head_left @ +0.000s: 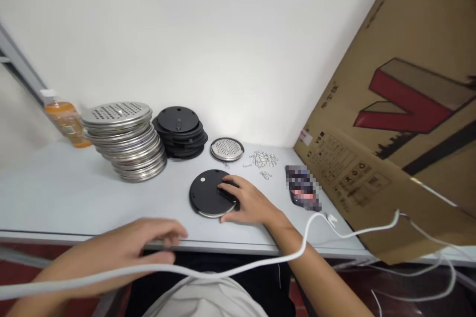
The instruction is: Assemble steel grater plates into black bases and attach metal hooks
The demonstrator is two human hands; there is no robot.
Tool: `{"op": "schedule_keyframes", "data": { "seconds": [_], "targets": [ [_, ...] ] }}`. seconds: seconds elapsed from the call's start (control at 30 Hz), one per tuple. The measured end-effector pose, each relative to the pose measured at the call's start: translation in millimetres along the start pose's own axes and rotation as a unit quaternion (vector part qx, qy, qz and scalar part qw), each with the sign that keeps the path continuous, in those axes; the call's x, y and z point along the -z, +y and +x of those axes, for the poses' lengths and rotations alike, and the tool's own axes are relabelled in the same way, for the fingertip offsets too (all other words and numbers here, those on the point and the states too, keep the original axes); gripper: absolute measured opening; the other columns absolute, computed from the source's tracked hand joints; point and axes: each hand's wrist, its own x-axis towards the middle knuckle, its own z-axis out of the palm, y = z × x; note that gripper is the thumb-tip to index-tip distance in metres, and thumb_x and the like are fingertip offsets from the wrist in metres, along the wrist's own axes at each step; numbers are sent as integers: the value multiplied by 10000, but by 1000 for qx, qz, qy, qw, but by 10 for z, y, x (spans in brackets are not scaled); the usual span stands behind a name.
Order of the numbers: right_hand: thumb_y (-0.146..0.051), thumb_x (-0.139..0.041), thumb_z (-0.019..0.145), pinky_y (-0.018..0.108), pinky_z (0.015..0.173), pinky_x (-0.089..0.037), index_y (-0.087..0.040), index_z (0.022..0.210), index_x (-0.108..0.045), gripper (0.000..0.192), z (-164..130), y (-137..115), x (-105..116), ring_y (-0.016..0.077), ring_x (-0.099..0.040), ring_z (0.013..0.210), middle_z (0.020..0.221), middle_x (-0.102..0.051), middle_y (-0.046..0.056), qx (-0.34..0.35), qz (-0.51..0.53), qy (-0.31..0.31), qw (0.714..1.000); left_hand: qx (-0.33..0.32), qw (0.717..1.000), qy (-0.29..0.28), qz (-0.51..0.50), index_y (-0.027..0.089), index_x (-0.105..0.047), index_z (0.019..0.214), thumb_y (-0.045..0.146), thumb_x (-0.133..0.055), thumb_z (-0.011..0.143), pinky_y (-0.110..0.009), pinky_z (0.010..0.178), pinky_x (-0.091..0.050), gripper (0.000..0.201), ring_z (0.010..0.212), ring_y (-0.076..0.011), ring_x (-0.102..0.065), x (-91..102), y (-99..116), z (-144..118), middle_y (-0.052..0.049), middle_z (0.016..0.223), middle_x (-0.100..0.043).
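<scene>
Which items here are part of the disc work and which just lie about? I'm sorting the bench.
In hand:
right hand on flat black round disc
stack of perforated steel discs
stack of black discs
single perforated steel disc
small metal clips

Lying about:
orange drink bottle
brown cardboard box
white cable

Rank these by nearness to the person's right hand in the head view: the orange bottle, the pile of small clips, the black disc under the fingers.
1. Black disc, touched by the right hand.
2. Pile of small clips, just behind it.
3. Orange bottle, far left by the wall.
</scene>
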Motion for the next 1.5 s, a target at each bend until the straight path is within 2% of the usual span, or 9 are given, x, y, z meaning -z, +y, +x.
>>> {"op": "schedule_keyframes", "data": {
  "seconds": [0.1, 0.27, 0.43, 0.73, 0.9, 1.0, 1.1, 1.33, 1.5],
  "targets": [
    [-624, -776, 713, 424, 1096, -447, -181, 1335, -605, 782, 61, 105, 65, 296, -562, 1279, 1391, -558, 175, 29, 19, -7, 999, -115, 993, -36, 8, 325, -682, 1193, 419, -663, 847, -321, 961, -506, 359, 1127, -239, -641, 95, 252, 712, -26, 1261, -665],
    [-518, -727, 824, 370, 1040, -483, -163, 1207, -664, 526, 74, 270, 5, 243, -637, 1167, 1276, -646, 152, -5, 50, 89, 995, -223, 974, -34, 30, 242, -618, 1305, 405, -825, 639, -449, 1107, -394, 716, 1321, -349, -487, -146, 37, 1562, -129, 1463, -488],
    [-372, -522, 975, 297, 763, -538, -180, 870, -704, 284, 103, 410, -66, 193, -678, 871, 905, -732, 91, -142, 83, 199, 966, -238, 971, -33, 4, 200, -651, 1235, 144, -663, 647, -316, 960, -488, 591, 1076, -245, -643, -262, -57, 1684, -87, 1254, -651],
    [-412, -657, 874, 344, 872, -500, -176, 1108, -676, 333, 113, 421, -66, 214, -642, 956, 1048, -710, 82, -106, 190, 229, 949, -210, 950, 204, -109, 157, -746, 1025, 283, -686, 787, -286, 843, -528, 276, 883, -203, -709, -160, 81, 1858, -68, 983, -768],
    [-513, -639, 869, 305, 733, -502, -192, 1001, -664, 349, 303, 451, -23, 190, -634, 774, 825, -692, 28, -149, 392, 250, 872, -136, 908, 282, -279, 142, -742, 945, 416, -753, 769, -331, 850, -555, 325, 898, -242, -716, -221, 89, 2209, -101, 957, -767],
    [-488, -731, 800, 299, 751, -497, -218, 1115, -662, 421, 442, 494, 49, 183, -637, 773, 839, -704, 6, -158, 450, 196, 857, -125, 896, 256, -340, 141, -727, 921, 427, -772, 752, -345, 894, -540, 335, 950, -252, -704, -317, 13, 2294, -108, 975, -757],
    [-499, -752, 767, 297, 768, -481, -171, 945, -726, 375, 513, 519, 20, 187, -638, 781, 832, -718, 24, -160, 462, 155, 859, -69, 891, 196, -403, 141, -709, 981, 435, -777, 750, -330, 853, -538, 379, 918, -236, -700, -405, -103, 2266, -100, 951, -747],
    [-466, -804, 676, 251, 543, -399, -121, 642, -686, 366, 328, 453, -218, 133, -567, 530, 603, -673, 32, -270, 570, 104, 769, 38, 871, -86, -482, 137, -663, 1186, 370, -811, 744, -276, 686, -521, 521, 761, -194, -687, -490, -213, 2022, -83, 841, -722],
    [-375, -796, 700, 278, 616, -495, -114, 731, -716, 275, 359, 474, -217, 174, -652, 628, 690, -726, 63, -268, 631, 192, 702, 77, 802, -73, -587, 160, -680, 1145, 284, -822, 734, -300, 758, -563, 452, 885, -222, -711, -485, -227, 2019, -126, 1032, -728]
  ]
}}
